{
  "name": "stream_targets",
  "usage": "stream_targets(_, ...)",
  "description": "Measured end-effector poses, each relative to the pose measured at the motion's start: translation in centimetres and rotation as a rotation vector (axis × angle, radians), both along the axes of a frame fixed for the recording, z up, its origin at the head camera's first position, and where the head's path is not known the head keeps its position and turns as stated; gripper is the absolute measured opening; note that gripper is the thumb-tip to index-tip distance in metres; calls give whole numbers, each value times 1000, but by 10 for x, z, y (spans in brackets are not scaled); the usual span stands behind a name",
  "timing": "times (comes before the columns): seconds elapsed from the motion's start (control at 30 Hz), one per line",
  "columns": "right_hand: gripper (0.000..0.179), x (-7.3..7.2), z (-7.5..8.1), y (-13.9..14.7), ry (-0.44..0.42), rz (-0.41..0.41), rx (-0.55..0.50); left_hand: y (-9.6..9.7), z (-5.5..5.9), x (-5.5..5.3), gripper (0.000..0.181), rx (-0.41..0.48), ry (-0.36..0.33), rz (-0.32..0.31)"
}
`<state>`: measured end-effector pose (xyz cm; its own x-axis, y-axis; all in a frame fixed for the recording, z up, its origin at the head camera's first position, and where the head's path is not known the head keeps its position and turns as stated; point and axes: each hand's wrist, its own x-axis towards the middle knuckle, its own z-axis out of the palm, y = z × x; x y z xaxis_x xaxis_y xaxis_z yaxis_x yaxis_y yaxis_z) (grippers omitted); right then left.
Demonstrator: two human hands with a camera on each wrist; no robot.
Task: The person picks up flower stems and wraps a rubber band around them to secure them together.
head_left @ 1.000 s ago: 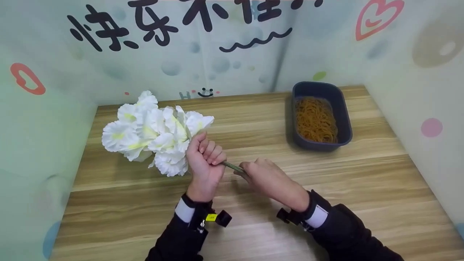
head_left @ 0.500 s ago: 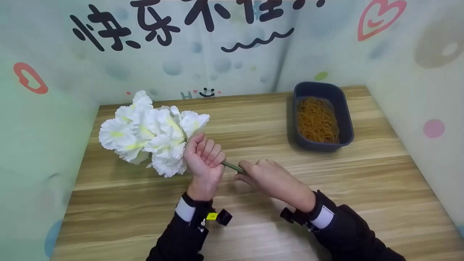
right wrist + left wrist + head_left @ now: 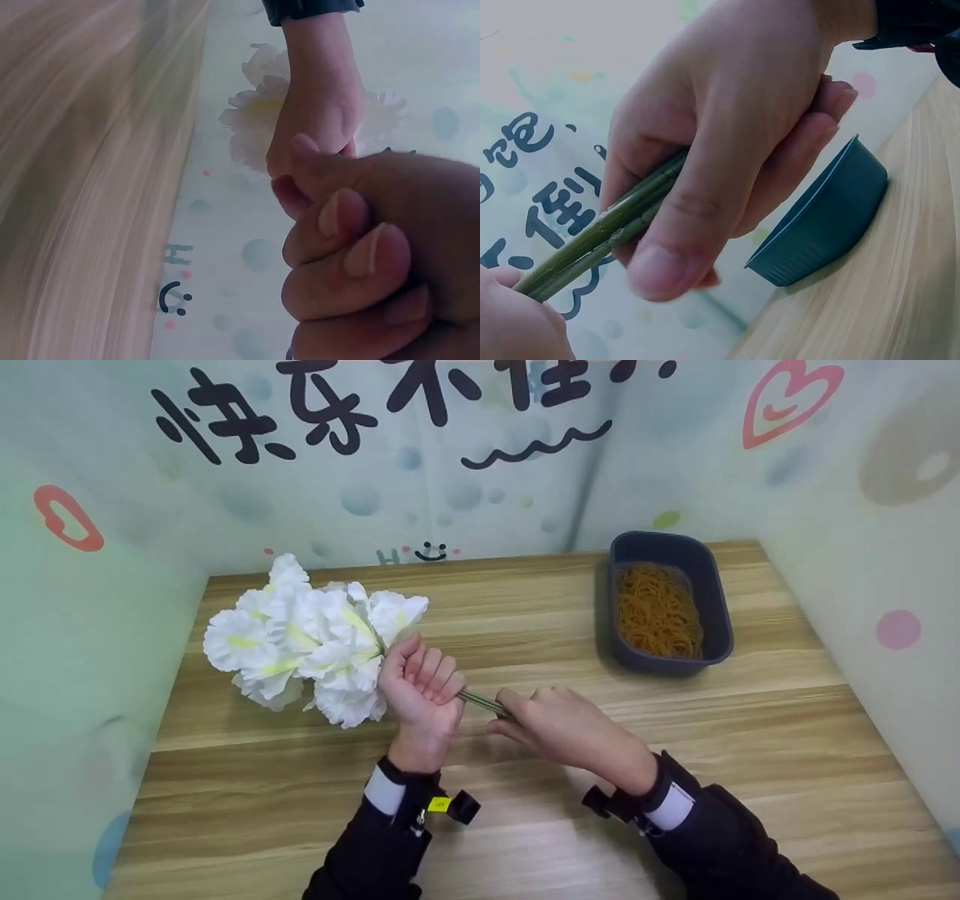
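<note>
Gathering looks done, I'd say: flowers in one bunch over L part of table, heads out past L hand, stems running on to R hand. L hand = full fist, fingers curled round stems just below heads. R hand has thumb + fingers closed on stems lower down; wrap partly hidden. Short bare stretch btwn hands: stems side by side, no tie seen; can't tell re. bits under fingers. Bands (prob. rubber) lie loose in bin, rear R of table, well apart from both hands. Fastening, if wanted, prob. left; bunch not yet set down.
</note>
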<state>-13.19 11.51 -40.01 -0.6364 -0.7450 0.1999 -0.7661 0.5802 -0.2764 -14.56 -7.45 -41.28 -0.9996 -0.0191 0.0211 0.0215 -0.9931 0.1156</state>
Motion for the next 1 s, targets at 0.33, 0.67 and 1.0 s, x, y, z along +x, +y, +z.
stream_targets(0.33, 35, -4, 24, 23, -54, 29, 28, -5, 4, 1, 49, 42, -8, 14)
stream_targets(0.67, 26, -14, 59, 68, 120, -142, -133, -7, 6, -1, 47, 61, 19, 28)
stream_targets(1.0, 20, -44, 60, 115, 187, -382, -288, -7, 5, -1, 48, 43, -1, 37)
